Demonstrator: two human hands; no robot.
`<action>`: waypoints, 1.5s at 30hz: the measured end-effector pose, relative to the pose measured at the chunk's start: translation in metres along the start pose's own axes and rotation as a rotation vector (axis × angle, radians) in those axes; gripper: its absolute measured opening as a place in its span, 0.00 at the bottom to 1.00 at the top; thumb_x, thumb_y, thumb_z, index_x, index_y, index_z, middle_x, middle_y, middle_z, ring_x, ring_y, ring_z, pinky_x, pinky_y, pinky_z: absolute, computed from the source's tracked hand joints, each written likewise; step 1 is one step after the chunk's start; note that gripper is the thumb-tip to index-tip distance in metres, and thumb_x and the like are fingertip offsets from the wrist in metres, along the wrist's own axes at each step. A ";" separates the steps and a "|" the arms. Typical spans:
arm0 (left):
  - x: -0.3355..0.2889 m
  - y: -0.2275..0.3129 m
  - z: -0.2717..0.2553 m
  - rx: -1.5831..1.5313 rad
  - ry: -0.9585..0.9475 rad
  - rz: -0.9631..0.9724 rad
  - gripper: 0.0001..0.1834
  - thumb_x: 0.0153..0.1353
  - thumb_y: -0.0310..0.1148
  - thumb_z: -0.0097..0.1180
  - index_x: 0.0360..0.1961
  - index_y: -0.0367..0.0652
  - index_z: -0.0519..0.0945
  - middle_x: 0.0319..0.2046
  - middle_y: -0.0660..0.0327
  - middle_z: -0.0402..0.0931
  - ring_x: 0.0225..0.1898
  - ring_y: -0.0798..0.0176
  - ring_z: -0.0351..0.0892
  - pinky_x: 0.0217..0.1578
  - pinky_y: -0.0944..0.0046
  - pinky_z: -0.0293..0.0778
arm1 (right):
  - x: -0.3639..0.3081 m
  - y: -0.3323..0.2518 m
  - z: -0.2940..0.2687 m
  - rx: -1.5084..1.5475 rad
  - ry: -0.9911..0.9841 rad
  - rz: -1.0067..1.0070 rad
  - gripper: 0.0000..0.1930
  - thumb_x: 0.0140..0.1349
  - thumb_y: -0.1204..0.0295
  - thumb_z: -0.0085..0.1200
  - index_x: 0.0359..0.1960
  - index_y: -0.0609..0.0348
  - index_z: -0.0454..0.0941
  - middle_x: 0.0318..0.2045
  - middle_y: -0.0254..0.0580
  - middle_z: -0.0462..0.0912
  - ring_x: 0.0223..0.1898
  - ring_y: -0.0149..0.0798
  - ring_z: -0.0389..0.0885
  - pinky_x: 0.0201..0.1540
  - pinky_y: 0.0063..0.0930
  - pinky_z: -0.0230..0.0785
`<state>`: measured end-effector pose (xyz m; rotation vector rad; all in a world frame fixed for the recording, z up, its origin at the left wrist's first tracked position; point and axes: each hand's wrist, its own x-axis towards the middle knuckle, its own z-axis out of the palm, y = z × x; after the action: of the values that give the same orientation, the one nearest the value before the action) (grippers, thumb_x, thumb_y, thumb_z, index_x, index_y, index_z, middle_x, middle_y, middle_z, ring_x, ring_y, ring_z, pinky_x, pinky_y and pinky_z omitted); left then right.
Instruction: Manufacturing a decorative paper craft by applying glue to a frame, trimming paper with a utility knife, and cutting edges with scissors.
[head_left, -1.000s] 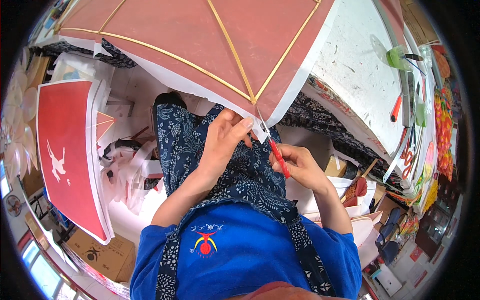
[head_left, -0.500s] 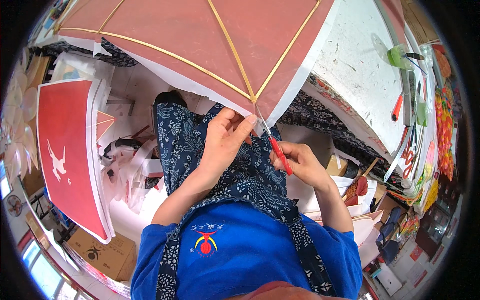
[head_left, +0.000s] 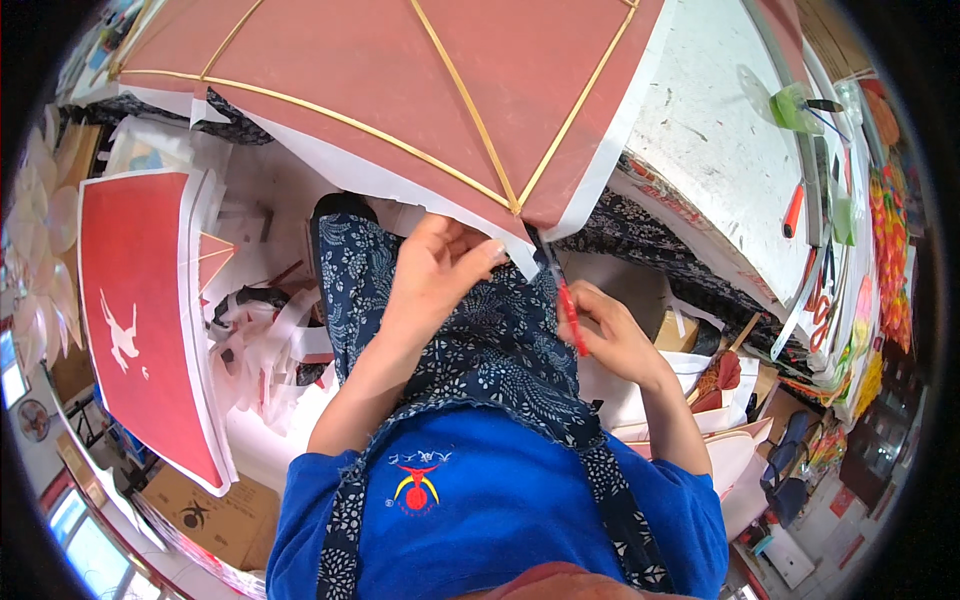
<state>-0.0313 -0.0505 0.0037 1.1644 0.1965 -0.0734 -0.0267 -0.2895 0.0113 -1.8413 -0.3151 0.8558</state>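
Observation:
A large dull-red sheet (head_left: 350, 60) with a white margin and thin wooden strips (head_left: 470, 110) spreads before me; the strips meet at its near corner. A slit parts the white margin there, leaving a loose flap (head_left: 524, 262). My left hand (head_left: 435, 272) is beside the flap, thumb stretched out and apart from the curled fingers, whose tips lie partly by the sheet's edge. My right hand (head_left: 610, 330) is closed on red-handled scissors (head_left: 572, 318), just below the corner. Their blades are blurred against the dark patterned apron (head_left: 470, 350) on my lap.
A white worktop (head_left: 700, 130) supports the sheet at right, with a red-handled tool (head_left: 793, 210) on it. To the left stands a red panel (head_left: 140, 320) with a white bird shape. Below it are paper scraps (head_left: 265, 345) and a cardboard box (head_left: 210, 510).
The scissors have come down and away from the corner, and a slit now shows in the white margin. My left hand has shifted slightly left, its thumb off the edge.

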 end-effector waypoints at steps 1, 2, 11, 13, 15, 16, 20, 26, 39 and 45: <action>0.003 0.003 -0.005 0.011 0.030 -0.021 0.12 0.64 0.29 0.54 0.45 0.33 0.75 0.37 0.54 0.80 0.35 0.63 0.79 0.34 0.66 0.74 | -0.006 0.003 -0.001 -0.020 0.014 0.061 0.16 0.60 0.60 0.57 0.30 0.63 0.71 0.29 0.40 0.69 0.32 0.35 0.70 0.37 0.29 0.63; 0.006 0.006 -0.009 -0.009 0.049 -0.045 0.12 0.64 0.29 0.54 0.45 0.32 0.75 0.36 0.54 0.80 0.34 0.63 0.80 0.34 0.66 0.74 | -0.012 0.005 -0.002 -0.021 -0.045 0.054 0.17 0.60 0.60 0.57 0.31 0.63 0.71 0.29 0.41 0.69 0.33 0.37 0.70 0.37 0.30 0.63; 0.015 -0.011 0.021 0.011 0.015 -0.027 0.09 0.61 0.29 0.60 0.38 0.34 0.81 0.33 0.59 0.81 0.34 0.66 0.80 0.36 0.67 0.75 | -0.026 -0.003 0.063 0.061 0.081 -0.076 0.16 0.64 0.59 0.51 0.36 0.62 0.70 0.34 0.45 0.70 0.37 0.44 0.73 0.44 0.34 0.65; 0.016 -0.015 0.028 0.010 -0.002 -0.035 0.09 0.60 0.29 0.61 0.39 0.35 0.81 0.33 0.60 0.81 0.34 0.67 0.80 0.36 0.69 0.75 | -0.020 -0.007 0.073 0.158 0.179 -0.049 0.16 0.64 0.59 0.51 0.36 0.62 0.71 0.34 0.45 0.71 0.37 0.44 0.73 0.43 0.33 0.65; 0.017 -0.016 0.032 0.020 -0.037 -0.011 0.09 0.61 0.29 0.60 0.40 0.35 0.81 0.33 0.59 0.81 0.34 0.67 0.80 0.35 0.69 0.76 | -0.015 -0.011 0.080 0.221 0.285 -0.093 0.14 0.64 0.61 0.51 0.36 0.62 0.71 0.32 0.45 0.71 0.35 0.43 0.73 0.42 0.33 0.66; 0.017 -0.017 0.033 0.018 -0.048 -0.012 0.09 0.61 0.29 0.60 0.40 0.35 0.81 0.33 0.59 0.81 0.34 0.67 0.80 0.34 0.69 0.76 | -0.014 -0.013 0.082 0.231 0.308 -0.083 0.14 0.64 0.62 0.51 0.35 0.63 0.71 0.32 0.45 0.71 0.35 0.42 0.73 0.41 0.32 0.66; 0.018 -0.017 0.033 0.037 -0.085 -0.031 0.10 0.62 0.30 0.59 0.40 0.34 0.80 0.34 0.57 0.81 0.34 0.66 0.80 0.34 0.68 0.76 | -0.009 -0.015 0.088 0.296 0.351 -0.051 0.12 0.65 0.64 0.51 0.36 0.63 0.71 0.31 0.43 0.72 0.34 0.40 0.73 0.40 0.31 0.65; 0.019 -0.015 0.033 0.016 -0.100 -0.049 0.11 0.63 0.30 0.58 0.41 0.33 0.80 0.33 0.56 0.81 0.34 0.63 0.82 0.34 0.68 0.76 | -0.004 -0.015 0.092 0.341 0.371 -0.082 0.14 0.66 0.63 0.50 0.35 0.64 0.71 0.30 0.43 0.71 0.33 0.39 0.72 0.39 0.31 0.65; 0.018 -0.016 0.033 -0.016 -0.098 -0.095 0.11 0.63 0.31 0.58 0.40 0.32 0.79 0.32 0.53 0.81 0.34 0.61 0.82 0.34 0.66 0.77 | -0.003 -0.013 0.091 0.241 0.431 -0.060 0.18 0.66 0.60 0.50 0.33 0.67 0.72 0.26 0.45 0.70 0.29 0.41 0.71 0.34 0.34 0.63; 0.018 -0.015 0.032 0.006 -0.097 -0.111 0.11 0.63 0.30 0.58 0.39 0.32 0.79 0.32 0.54 0.81 0.33 0.63 0.81 0.33 0.68 0.77 | -0.005 -0.011 0.092 0.284 0.431 -0.040 0.17 0.66 0.61 0.50 0.34 0.68 0.73 0.25 0.45 0.71 0.28 0.40 0.71 0.32 0.34 0.63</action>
<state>-0.0123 -0.0849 -0.0013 1.1521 0.1749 -0.2284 -0.0911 -0.2229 0.0039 -1.6915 0.0411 0.4314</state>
